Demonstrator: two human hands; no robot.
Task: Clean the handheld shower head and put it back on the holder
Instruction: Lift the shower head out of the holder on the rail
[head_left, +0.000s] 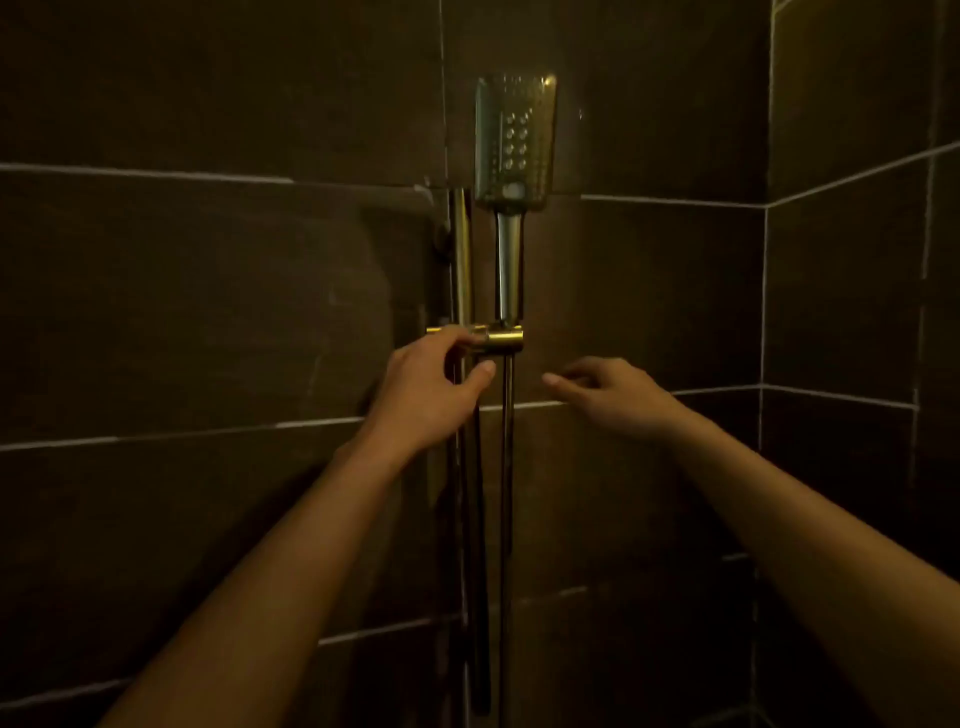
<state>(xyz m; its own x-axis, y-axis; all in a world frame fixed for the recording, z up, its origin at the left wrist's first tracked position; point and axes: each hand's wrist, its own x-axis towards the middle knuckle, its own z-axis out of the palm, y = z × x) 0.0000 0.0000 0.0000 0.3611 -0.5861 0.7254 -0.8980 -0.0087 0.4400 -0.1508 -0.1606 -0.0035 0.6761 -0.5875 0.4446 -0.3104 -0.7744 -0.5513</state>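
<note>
The rectangular metal shower head (516, 140) stands upright with its handle seated in the brass holder (500, 338) on the vertical slide rail (461, 254). Its hose (506, 493) hangs straight down below the holder. My left hand (431, 389) reaches up to the holder, fingers curled over its left side and thumb just beneath it. To the right of the hose my right hand (608, 389) hovers with loosely bent fingers, holding nothing and apart from the hose.
Dark brown wall tiles with pale grout lines fill the view. A wall corner (764, 312) runs vertically at the right. A second dark hose or pipe (478, 519) runs down beside the rail. The light is dim.
</note>
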